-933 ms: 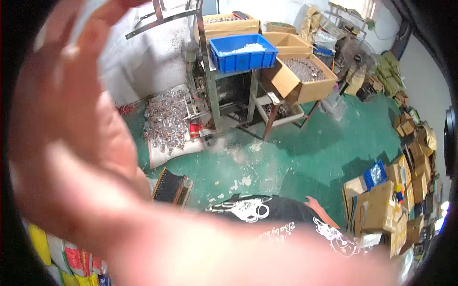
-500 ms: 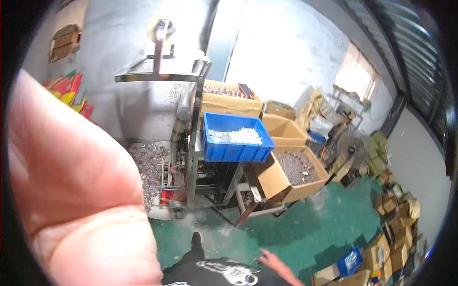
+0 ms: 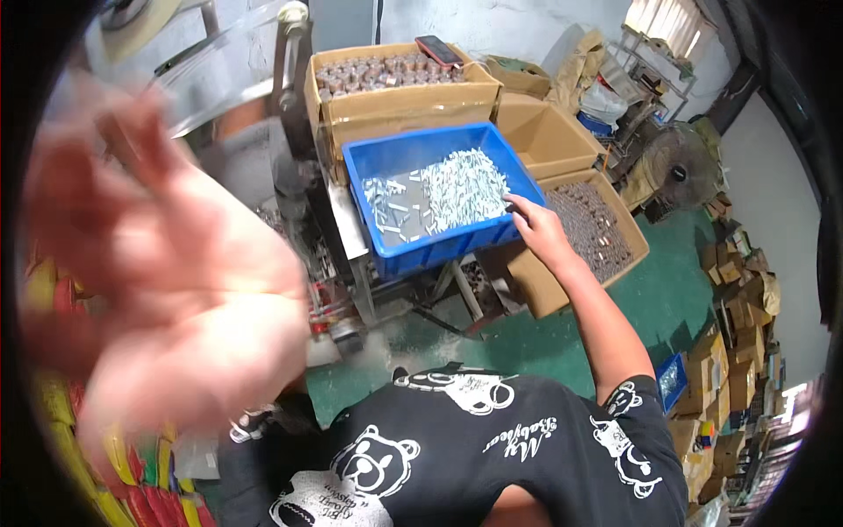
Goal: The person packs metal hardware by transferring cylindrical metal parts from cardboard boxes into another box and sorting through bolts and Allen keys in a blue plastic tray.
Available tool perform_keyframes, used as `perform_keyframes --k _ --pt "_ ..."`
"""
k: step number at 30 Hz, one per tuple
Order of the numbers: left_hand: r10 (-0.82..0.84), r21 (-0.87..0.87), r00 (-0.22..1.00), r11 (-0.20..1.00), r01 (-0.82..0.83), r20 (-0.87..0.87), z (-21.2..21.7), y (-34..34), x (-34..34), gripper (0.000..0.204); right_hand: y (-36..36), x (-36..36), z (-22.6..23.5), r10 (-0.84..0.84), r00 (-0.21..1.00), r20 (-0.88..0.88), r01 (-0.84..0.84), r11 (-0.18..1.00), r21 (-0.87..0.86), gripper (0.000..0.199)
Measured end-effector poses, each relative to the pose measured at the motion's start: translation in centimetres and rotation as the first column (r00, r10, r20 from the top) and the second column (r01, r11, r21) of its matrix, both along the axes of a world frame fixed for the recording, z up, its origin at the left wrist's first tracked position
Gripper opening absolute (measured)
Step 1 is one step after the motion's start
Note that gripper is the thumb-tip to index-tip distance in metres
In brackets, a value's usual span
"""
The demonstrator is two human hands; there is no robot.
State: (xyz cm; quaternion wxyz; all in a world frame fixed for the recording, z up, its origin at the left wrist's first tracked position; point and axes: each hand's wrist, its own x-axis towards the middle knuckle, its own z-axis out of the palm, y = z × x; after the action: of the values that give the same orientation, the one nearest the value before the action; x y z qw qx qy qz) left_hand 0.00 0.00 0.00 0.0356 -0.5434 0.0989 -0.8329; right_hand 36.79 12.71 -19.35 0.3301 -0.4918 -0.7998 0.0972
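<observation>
my left hand [image 3: 167, 263] is a blur near the lens, fingers spread wide, holding nothing. my right hand [image 3: 537, 230] rests open on the blue bin [image 3: 439, 250] of white bits [image 3: 457, 189], cardboard boxes [image 3: 395, 97] behind, green floor [image 3: 676, 290] below.

I see a phone [image 3: 438, 50] on a brown box [image 3: 395, 97], a fan [image 3: 678, 167], and green floor [image 3: 676, 299].

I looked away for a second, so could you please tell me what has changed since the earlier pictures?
The right hand has reached forward to the blue bin, fingertips at its right edge. The left hand has opened, blurred, near the camera. The bin and the cardboard boxes kept their places.
</observation>
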Motion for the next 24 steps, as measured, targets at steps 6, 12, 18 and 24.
perform_keyframes --k 6,12,18,24 --pt "-0.18 -0.669 0.697 0.518 -0.533 -0.694 -18.7 10.8 7.8 0.024 13.4 4.7 -6.2 -0.011 0.832 0.555 0.2 0.938 -0.282 0.061" --pt "-0.229 -0.47 0.411 0.401 -0.786 -0.882 -26.2 14.2 8.4 0.021 16.8 3.4 -8.6 0.174 0.554 0.814 0.22 0.912 -0.345 0.071" --pt "-0.186 -0.312 0.274 0.221 -0.924 -0.944 -25.9 16.4 9.9 0.021 23.9 7.4 -11.9 0.251 0.73 0.635 -0.119 0.962 -0.244 0.019" --pt "-0.151 -0.327 0.307 0.138 -0.935 -0.94 -25.7 15.8 10.7 0.021 24.1 8.4 -11.9 0.255 0.739 0.624 -0.198 0.967 -0.16 0.015"
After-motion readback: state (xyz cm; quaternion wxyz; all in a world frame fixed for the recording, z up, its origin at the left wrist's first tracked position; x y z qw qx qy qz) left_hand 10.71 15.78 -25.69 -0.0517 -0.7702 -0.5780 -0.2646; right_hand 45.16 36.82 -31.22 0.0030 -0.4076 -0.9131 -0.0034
